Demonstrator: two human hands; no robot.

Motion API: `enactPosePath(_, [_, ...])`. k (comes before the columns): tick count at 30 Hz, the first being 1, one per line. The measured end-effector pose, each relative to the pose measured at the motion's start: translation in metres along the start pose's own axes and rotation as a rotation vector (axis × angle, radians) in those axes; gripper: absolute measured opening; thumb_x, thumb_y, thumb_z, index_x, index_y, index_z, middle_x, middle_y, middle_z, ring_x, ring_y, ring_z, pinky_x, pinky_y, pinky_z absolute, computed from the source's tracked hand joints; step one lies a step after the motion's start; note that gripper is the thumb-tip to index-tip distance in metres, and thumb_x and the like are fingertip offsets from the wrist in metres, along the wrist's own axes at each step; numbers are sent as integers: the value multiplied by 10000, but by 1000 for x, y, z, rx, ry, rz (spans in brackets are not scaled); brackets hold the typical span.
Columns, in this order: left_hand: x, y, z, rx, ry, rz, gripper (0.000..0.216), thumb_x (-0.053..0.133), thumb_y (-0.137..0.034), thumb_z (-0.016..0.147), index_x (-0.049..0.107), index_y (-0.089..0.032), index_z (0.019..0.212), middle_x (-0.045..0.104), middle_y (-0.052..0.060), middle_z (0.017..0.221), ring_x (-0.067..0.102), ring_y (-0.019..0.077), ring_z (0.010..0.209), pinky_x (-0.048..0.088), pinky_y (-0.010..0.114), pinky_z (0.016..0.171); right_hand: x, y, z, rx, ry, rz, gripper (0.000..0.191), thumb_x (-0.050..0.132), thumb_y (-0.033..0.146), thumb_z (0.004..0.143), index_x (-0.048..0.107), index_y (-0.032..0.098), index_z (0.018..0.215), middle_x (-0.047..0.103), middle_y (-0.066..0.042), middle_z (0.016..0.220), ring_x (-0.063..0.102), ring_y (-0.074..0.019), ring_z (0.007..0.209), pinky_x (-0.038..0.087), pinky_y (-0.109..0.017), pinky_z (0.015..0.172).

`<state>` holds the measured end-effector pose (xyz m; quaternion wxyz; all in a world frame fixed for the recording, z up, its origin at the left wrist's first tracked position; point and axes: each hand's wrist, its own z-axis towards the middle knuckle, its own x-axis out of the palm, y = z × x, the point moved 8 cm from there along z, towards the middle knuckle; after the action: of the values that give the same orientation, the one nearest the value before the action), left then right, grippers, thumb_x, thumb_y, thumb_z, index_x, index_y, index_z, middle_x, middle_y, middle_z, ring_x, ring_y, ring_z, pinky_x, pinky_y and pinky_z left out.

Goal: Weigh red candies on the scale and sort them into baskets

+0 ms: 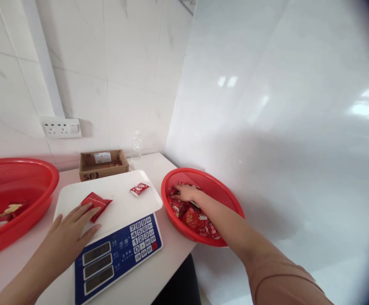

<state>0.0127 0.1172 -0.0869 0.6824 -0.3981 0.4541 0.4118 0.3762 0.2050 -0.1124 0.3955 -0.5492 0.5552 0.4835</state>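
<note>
My left hand (68, 231) lies over the white pan (121, 186) of a digital scale, its fingers stretched out and touching a larger red packet (99, 203). A small red-and-white packet (139, 189) rests apart from it, towards the pan's far right corner. Inside a red plastic basket (218, 182) on the right, my right hand (184, 193) reaches among several small red packets (192, 218). Its fingers are apart and touch the packets, with no packet visibly gripped; the fingertips are partly hidden.
Another red basket (46, 203) stands at the left with a few packets in it. Behind the scale are an open cardboard box (103, 170) and a clear plastic bottle (136, 146). The scale's blue keypad panel (124, 250) faces me. Walls border the table behind and at right.
</note>
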Motion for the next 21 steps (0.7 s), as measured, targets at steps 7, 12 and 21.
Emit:
enactPosePath(7, [0, -3, 0, -2, 21, 11, 503, 310, -400, 856, 545, -232, 1268, 500, 123, 1350, 401, 329, 1285, 330, 607, 992, -16, 7, -3, -90, -132, 120, 226, 530, 285, 834, 627, 225, 1028, 664, -63, 1086, 605, -216, 993, 426, -304, 844])
enactPosePath(12, [2, -1, -1, 4, -14, 26, 505, 304, -417, 865, 534, -240, 1278, 490, 115, 1360, 397, 328, 1286, 318, 597, 1005, -32, -10, -6, -69, -132, 236, 208, 533, 331, 836, 632, 181, 943, 686, -56, 956, 629, -191, 853, 456, -285, 758])
enactPosePath(21, [0, -4, -2, -25, 62, 22, 540, 300, -408, 851, 507, -204, 1307, 463, 122, 1384, 361, 316, 1312, 299, 598, 1018, -6, 28, -7, -96, -171, 429, 375, 730, 286, 635, 564, 211, 962, 680, -31, 965, 624, -176, 807, 456, -256, 691])
